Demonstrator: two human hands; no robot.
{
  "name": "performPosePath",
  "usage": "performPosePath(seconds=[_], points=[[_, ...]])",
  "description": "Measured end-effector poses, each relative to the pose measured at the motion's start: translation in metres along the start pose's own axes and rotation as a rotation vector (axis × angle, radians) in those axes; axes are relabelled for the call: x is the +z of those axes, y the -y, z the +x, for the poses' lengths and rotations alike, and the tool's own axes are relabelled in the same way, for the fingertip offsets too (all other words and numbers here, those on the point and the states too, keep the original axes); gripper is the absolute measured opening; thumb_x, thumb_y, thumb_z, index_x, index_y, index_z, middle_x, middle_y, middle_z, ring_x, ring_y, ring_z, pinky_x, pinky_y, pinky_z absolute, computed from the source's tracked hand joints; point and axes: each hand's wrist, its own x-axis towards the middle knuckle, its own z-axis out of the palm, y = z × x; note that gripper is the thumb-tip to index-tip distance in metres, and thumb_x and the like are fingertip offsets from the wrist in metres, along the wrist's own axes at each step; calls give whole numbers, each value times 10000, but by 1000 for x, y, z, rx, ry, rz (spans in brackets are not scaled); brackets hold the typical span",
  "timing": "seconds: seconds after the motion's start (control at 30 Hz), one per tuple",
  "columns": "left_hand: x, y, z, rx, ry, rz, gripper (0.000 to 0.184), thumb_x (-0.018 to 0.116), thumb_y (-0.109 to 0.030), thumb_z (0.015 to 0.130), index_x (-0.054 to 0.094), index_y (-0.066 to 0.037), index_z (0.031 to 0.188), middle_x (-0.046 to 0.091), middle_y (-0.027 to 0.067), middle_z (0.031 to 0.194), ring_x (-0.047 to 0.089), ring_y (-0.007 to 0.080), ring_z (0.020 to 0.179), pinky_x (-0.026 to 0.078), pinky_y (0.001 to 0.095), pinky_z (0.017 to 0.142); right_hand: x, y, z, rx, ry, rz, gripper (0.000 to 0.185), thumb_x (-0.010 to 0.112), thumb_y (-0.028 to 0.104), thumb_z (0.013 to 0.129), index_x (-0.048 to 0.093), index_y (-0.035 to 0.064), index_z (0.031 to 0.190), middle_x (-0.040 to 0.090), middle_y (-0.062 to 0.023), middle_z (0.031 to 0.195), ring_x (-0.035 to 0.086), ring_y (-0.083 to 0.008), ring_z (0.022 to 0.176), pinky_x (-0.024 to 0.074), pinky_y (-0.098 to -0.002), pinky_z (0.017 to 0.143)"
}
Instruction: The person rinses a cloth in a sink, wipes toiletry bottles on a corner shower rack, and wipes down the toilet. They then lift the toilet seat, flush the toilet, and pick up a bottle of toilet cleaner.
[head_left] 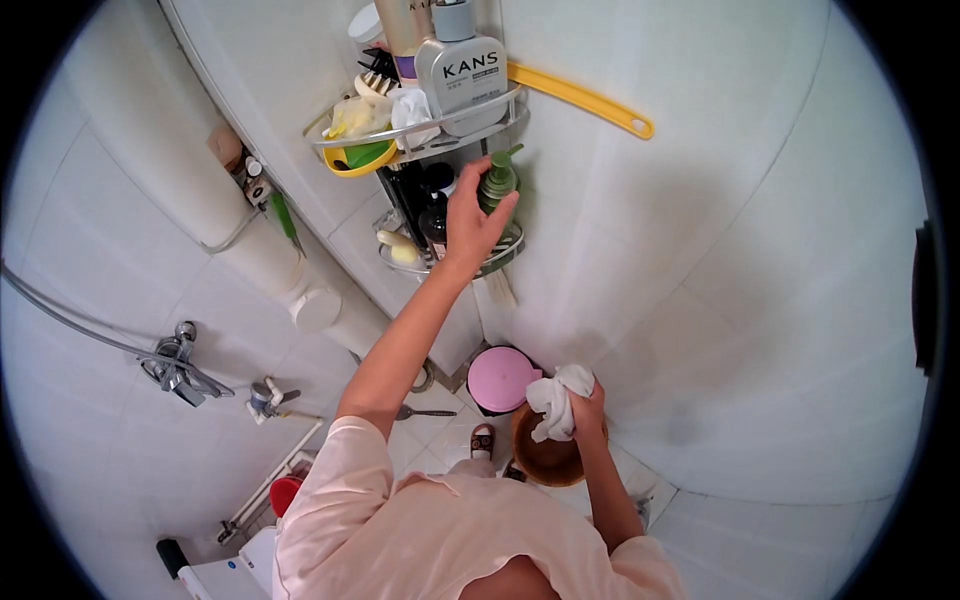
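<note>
In the head view, the left hand (478, 218), fingers and thumb apart, is at the green bottle (498, 180) on the upper-centre rack (508, 250); lower centre, the right hand (588, 408) clamps white cloth (555, 402) above the brown basin (548, 462).

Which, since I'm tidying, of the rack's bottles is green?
The pump bottle by the left hand; its neighbour is dark, the KANS bottle silver-grey.

A green pump bottle (499, 180) is stood upright on the lower tier of the wire shelf (511, 246), its nozzle turned toward the wall, its body partly covered by the left hand (474, 222). A white cloth (556, 400), crumpled and loosely bunched, is held in the right hand (589, 408) above the brown tub (548, 462).
</note>
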Motion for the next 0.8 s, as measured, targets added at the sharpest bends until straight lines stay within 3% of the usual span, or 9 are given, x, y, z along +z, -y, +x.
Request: performPosePath(seconds=[0.1, 0.2, 0.33, 0.43, 0.53, 0.63, 0.73, 0.8], points=[[5, 15, -1, -32, 24, 57, 438, 675, -92, 750, 487, 9, 1132, 587, 162, 994, 591, 282, 900, 454, 326, 814, -4, -9, 5, -31, 21, -30, 223, 631, 31, 805, 621, 13, 1027, 649, -51, 987, 598, -140, 911, 466, -278, 825], [6, 25, 5, -117, 20, 71, 453, 673, -121, 762, 479, -6, 1154, 611, 186, 985, 592, 359, 885, 466, 353, 791, 1, -16, 9, -14, 31, -1, 215, 626, 33, 809, 621, 10, 1022, 648, -53, 985, 597, -145, 911, 464, -285, 827], [0, 31, 9, -22, 44, 251, 597, 651, -151, 783, 377, 77, 1262, 459, 281, 1233, 448, 429, 1134, 372, 421, 979, 12, -12, 12, -36, 73, -26, 211, 623, 36, 811, 619, 3, 1019, 647, -57, 976, 597, -150, 904, 465, -293, 825], [-13, 0, 0, 151, -53, 395, 534, 648, -159, 812, 426, 31, 1259, 504, 232, 1224, 489, 393, 1123, 410, 404, 945, 20, -6, 13, -45, 101, 12, 208, 624, 39, 808, 618, -2, 1012, 646, -62, 966, 598, -151, 895, 466, -295, 819], [-43, -17, -24, 206, 81, 310, 423, 659, -105, 800, 516, 5, 1182, 573, 181, 1148, 548, 356, 1060, 457, 388, 891, 18, -14, 19, -26, 88, -51, 215, 624, 42, 803, 613, -4, 1013, 645, -66, 962, 599, -157, 886, 467, -294, 813], [-75, -5, -44, 130, 43, 296, 347, 673, -75, 782, 570, -13, 1108, 608, 147, 1102, 595, 311, 991, 489, 361, 833, 11, -24, 27, -24, 78, -143, 230, 628, 48, 797, 606, -8, 1019, 644, -70, 966, 598, -162, 886, 467, -295, 809], [-109, 21, -24, -132, -238, 218, 428, 697, -83, 738, 528, 7, 1121, 578, 181, 1097, 542, 357, 1033, 444, 416, 872, 16, -19, 26, -37, 134, -121, 244, 633, 52, 797, 605, 0, 1034, 644, -69, 970, 599, -161, 889, 467, -292, 813], [-118, 46, -7, -165, -266, 330, 457, 724, -94, 707, 532, 8, 1109, 576, 181, 1074, 544, 358, 1013, 448, 420, 859, 22, -26, 31, 35, 148, -99, 244, 627, 17, 791, 600, 3, 1033, 640, -74, 990, 605, -167, 901, 478, -302, 823]])
